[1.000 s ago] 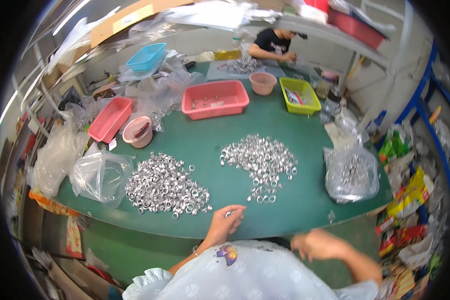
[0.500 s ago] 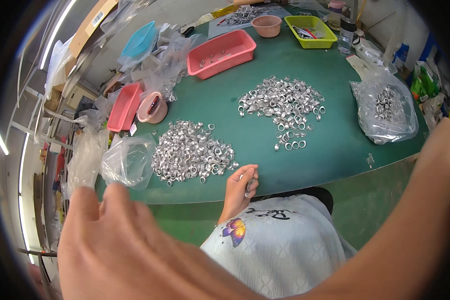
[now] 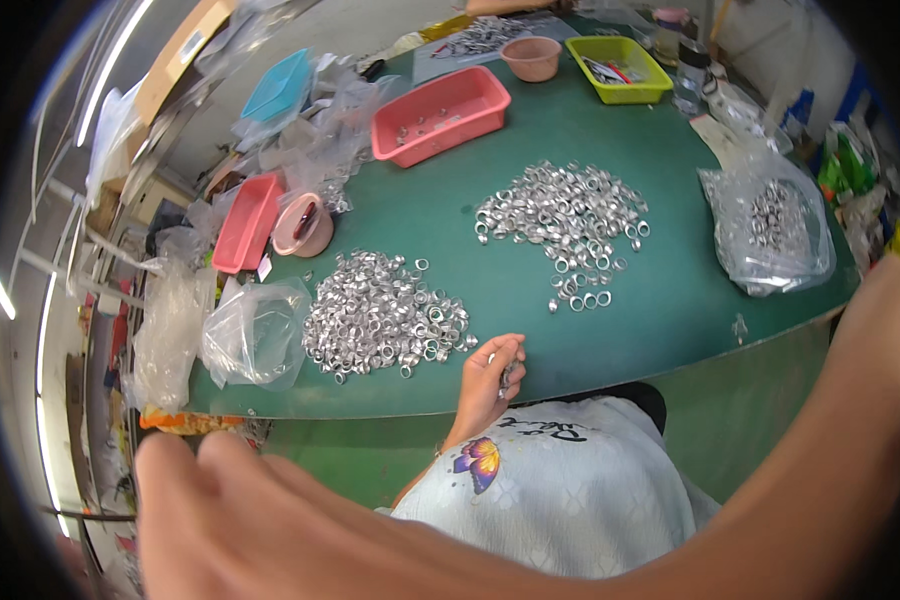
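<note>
My left hand is just past the table's near edge, closed around a few small silver metal rings that peek out between its fingers. To its left, a heaped pile of the same rings lies on the green table. A second, more spread pile of rings lies farther back and to the right, with a few stray rings trailing toward me. Very near the camera, my right hand reaches across from the right and looms at the lower left. Its knuckles are bent and its fingertips are hidden.
Clear plastic bags lie left of the near pile. Pink trays, a pink bowl and a lime basket stand around the green table. At the right is a bag of metal parts.
My right hand has dropped lower in the picture, uncovering more of the table's near-left edge. The view has shifted slightly. My left hand keeps its hold on the rings.
</note>
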`<state>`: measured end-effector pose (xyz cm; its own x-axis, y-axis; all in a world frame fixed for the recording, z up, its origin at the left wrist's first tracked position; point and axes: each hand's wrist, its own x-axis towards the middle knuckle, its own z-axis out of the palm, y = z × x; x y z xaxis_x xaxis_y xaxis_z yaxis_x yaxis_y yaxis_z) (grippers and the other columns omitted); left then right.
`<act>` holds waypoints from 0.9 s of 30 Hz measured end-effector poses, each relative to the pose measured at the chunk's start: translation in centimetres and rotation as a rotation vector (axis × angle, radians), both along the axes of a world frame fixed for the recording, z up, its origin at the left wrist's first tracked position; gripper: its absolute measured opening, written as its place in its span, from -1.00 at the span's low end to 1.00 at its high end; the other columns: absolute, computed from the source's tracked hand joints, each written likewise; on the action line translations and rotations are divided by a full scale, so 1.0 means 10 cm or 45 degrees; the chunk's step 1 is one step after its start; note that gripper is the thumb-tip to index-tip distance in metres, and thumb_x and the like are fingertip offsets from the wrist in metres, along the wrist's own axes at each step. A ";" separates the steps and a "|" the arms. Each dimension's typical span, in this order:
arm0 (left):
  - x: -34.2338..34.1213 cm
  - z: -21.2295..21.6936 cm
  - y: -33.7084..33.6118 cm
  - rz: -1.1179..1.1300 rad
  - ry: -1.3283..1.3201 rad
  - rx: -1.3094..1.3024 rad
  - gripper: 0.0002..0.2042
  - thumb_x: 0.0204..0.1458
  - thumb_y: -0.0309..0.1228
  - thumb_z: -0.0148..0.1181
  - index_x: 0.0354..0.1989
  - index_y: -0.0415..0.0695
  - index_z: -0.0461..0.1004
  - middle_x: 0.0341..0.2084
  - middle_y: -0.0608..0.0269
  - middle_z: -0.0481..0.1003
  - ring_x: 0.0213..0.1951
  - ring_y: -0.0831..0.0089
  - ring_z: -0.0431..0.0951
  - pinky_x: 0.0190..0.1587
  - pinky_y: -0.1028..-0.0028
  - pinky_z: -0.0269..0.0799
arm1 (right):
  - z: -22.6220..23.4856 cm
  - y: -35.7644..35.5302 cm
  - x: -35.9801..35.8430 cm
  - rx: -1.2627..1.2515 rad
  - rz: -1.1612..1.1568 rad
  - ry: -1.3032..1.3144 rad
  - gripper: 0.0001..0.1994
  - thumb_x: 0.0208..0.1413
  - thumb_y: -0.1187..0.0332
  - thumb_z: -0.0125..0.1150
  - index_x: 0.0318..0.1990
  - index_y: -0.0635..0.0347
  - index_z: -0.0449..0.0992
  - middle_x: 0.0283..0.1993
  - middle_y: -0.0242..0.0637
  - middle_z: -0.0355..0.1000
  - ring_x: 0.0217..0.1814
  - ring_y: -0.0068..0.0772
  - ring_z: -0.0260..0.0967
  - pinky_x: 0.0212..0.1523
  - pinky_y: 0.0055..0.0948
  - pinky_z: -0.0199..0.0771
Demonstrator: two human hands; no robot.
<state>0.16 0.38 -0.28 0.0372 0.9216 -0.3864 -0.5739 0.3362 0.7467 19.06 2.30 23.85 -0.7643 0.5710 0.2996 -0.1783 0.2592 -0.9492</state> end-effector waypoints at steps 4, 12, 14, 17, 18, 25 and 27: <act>-0.07 0.00 -0.09 0.047 0.009 -0.002 -0.82 0.09 -0.40 0.06 -0.19 -0.20 0.41 -0.49 0.35 0.36 -0.62 0.70 0.22 -0.74 0.72 0.01 | 0.01 0.07 -0.11 0.004 0.070 0.045 -0.83 0.12 0.45 -0.16 -0.21 0.35 0.29 -0.41 -0.26 0.34 -0.39 -0.53 0.23 -0.36 -0.54 0.31; -0.06 -0.06 -0.01 0.067 -0.024 -0.041 -0.84 0.08 -0.40 0.06 -0.21 -0.18 0.43 -0.49 0.38 0.36 -0.61 0.69 0.23 -0.71 0.72 0.02 | -0.09 0.07 0.09 0.024 -0.015 -0.086 -0.82 0.11 0.44 -0.14 -0.19 0.36 0.30 -0.40 -0.26 0.34 -0.37 -0.52 0.24 -0.33 -0.54 0.31; -0.02 -0.05 0.05 0.052 -0.034 -0.045 -0.83 0.08 -0.41 0.07 -0.20 -0.19 0.42 -0.49 0.38 0.36 -0.60 0.69 0.23 -0.71 0.71 0.03 | -0.07 0.09 0.11 0.027 -0.023 -0.055 -0.81 0.11 0.44 -0.14 -0.18 0.36 0.30 -0.39 -0.26 0.35 -0.36 -0.52 0.24 -0.33 -0.54 0.30; -0.09 0.01 -0.01 0.102 0.011 -0.054 -0.83 0.08 -0.41 0.06 -0.19 -0.20 0.42 -0.49 0.37 0.36 -0.60 0.68 0.23 -0.71 0.71 0.03 | 0.01 0.21 -0.01 0.012 0.055 0.057 -0.81 0.10 0.44 -0.13 -0.18 0.37 0.31 -0.39 -0.26 0.35 -0.35 -0.52 0.24 -0.32 -0.54 0.30; -0.05 0.01 0.04 0.093 0.040 -0.067 -0.82 0.09 -0.42 0.05 -0.17 -0.20 0.42 -0.48 0.35 0.36 -0.60 0.67 0.24 -0.71 0.71 0.03 | 0.00 0.24 -0.06 0.022 0.046 0.053 -0.81 0.10 0.44 -0.13 -0.18 0.37 0.31 -0.39 -0.26 0.35 -0.35 -0.52 0.25 -0.32 -0.54 0.30; -0.02 -0.07 0.15 0.124 0.011 -0.090 -0.81 0.07 -0.45 0.06 -0.15 -0.24 0.41 -0.44 0.31 0.39 -0.55 0.62 0.32 -0.70 0.71 0.07 | -0.05 0.29 0.10 0.032 0.011 -0.010 -0.79 0.09 0.44 -0.11 -0.16 0.38 0.32 -0.38 -0.26 0.35 -0.33 -0.52 0.25 -0.30 -0.53 0.30; -0.04 -0.06 0.13 0.147 0.044 -0.124 -0.80 0.07 -0.45 0.06 -0.14 -0.24 0.40 -0.43 0.30 0.40 -0.53 0.61 0.34 -0.70 0.71 0.09 | -0.09 0.30 0.14 0.022 0.005 -0.031 -0.79 0.09 0.44 -0.11 -0.16 0.38 0.32 -0.37 -0.26 0.35 -0.33 -0.52 0.26 -0.29 -0.53 0.30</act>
